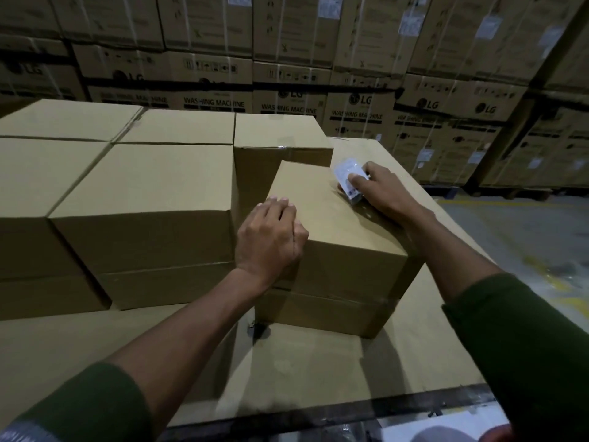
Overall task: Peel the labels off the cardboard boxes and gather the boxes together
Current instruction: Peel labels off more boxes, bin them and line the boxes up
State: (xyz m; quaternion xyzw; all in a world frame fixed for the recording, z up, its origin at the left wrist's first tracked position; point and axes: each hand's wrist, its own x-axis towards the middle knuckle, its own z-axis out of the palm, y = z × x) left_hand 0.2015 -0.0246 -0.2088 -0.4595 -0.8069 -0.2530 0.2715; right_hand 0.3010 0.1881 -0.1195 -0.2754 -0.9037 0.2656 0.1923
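A plain cardboard box sits slightly turned on a large cardboard sheet, next to a block of several similar boxes on its left. My left hand lies flat on the near left corner of the box's top, fingers spread. At the far right edge of the box, my right hand pinches a white label, which is curled and partly lifted off the cardboard. Another box stands right behind.
Tall stacks of printed washing machine cartons form a wall behind. Grey warehouse floor with yellow lines lies to the right. A dark edge and a white object sit below the sheet's near edge.
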